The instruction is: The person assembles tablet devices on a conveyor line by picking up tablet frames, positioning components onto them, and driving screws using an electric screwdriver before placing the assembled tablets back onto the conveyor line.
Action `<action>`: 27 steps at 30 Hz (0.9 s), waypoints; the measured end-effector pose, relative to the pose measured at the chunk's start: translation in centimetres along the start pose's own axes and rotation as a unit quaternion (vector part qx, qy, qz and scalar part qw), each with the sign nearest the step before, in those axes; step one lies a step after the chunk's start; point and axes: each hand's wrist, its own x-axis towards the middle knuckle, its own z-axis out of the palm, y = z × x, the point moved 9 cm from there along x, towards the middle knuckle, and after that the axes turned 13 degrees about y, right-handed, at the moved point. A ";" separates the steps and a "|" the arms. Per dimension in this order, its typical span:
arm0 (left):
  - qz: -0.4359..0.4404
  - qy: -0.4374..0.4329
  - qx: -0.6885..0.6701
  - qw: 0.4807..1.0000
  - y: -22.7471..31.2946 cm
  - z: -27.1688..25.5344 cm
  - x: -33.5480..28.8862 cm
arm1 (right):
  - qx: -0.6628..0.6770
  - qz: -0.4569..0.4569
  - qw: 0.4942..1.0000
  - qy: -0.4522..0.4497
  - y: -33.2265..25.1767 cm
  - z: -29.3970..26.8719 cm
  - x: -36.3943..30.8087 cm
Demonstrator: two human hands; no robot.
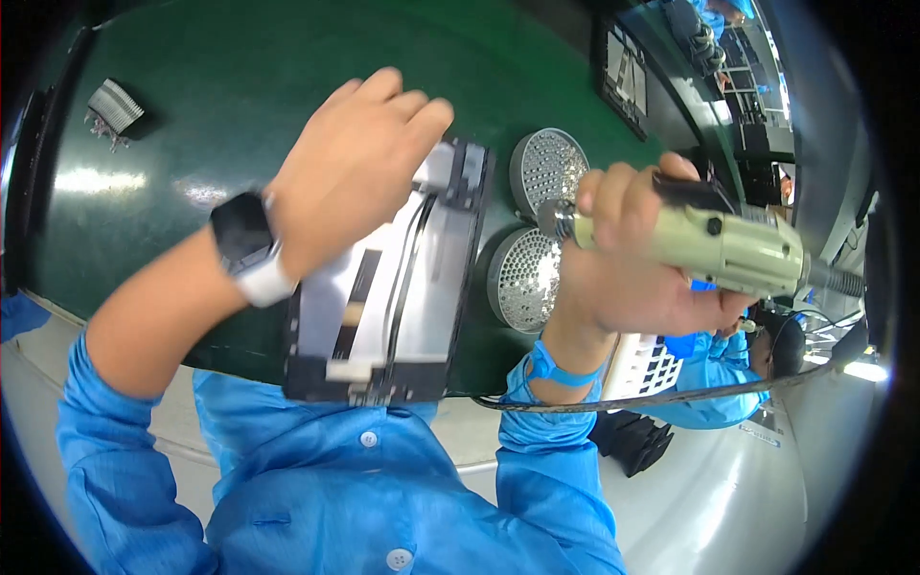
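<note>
My right hand [637, 249] is wrapped round a pale green electric screwdriver [724, 251], raised at the right with its metal nose pointing left. The nose is over two round perforated metal dishes [548, 165] that hold small shiny bits. Below my left hand [359, 158] lies an opened tablet-like device [436, 278], with a black frame, silvery panels and a dark cable down its middle. My left hand hovers over its far part with the fingers curled in. Whatever those fingertips hold, if anything, is hidden. A watch [244, 230] is on my left wrist.
On the green table [220, 125], a small grey ribbed block [116, 107] stands at the far left. Another such device [625, 77] lies at the far right. A black cord [671, 395] crosses beside my right forearm, near a white slotted basket [640, 369] and a blue-clad co-worker [714, 388].
</note>
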 end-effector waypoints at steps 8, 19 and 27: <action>-0.111 0.008 -0.073 0.991 -0.3 -1.9 -1.8 | -0.006 0.089 0.989 0.116 5.5 -0.6 0.5; -0.254 -0.117 -0.327 0.903 0.7 2.4 1.1 | 0.049 0.044 0.994 0.083 3.3 -1.7 0.4; -0.132 -0.019 -0.182 0.974 -0.1 2.4 1.0 | -0.003 0.036 0.991 0.126 2.6 -2.0 0.3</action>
